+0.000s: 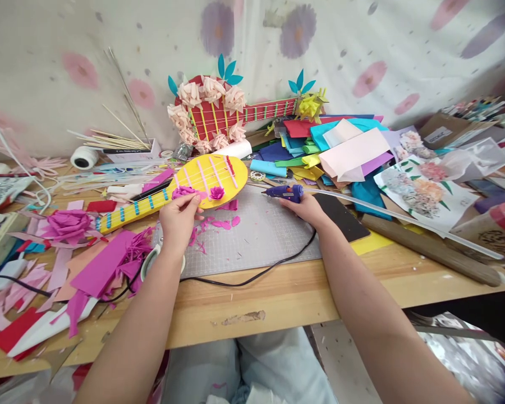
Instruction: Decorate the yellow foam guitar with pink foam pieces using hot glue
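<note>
A yellow paper guitar (pixel 193 175) with pink strips, white strings and a blue-banded neck lies tilted across the work area. A magenta paper flower (pixel 217 193) sits on its body, and a second magenta flower (pixel 183 192) is partly behind my fingers. My left hand (pixel 180 210) is closed in a pinch at the guitar's lower edge, on what looks like a piece of pink paper, mostly hidden. To the right, my right hand (pixel 306 209) is closed around a blue glue gun (pixel 285 193), its nozzle pointing left. Magenta scraps (pixel 221 224) lie between the hands.
A grey cutting mat (pixel 252 241) lies under the work, crossed by a black cord (pixel 252 283). White-handled scissors (pixel 151 261) are beside my left wrist. A red guitar with flowers (pixel 208 115) stands behind. Coloured paper (pixel 353 148) and a wooden stick (pixel 437 249) lie right.
</note>
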Motion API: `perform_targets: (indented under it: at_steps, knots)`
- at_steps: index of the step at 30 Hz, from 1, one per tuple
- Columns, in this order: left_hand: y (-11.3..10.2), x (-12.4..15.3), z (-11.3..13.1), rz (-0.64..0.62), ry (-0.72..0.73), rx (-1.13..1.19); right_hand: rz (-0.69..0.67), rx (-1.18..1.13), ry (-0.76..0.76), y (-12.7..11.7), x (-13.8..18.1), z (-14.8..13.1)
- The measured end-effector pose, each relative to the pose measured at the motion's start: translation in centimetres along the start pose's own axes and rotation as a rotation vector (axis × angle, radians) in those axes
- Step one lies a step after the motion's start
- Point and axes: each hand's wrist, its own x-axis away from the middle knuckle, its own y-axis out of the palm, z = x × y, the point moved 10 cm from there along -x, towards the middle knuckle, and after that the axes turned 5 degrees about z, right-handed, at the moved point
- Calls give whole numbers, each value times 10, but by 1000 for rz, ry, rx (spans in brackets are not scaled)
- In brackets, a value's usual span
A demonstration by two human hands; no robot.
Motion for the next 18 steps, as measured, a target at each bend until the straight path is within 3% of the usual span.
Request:
perform_targets:
  at_steps: [8,18]
  knots:
    - [7,5,-2,-21,-142,85,-31,-7,-12,4,-5,7]
    - [18,10,-18,-20,-50,2,-52,3,-29,5,-4,5]
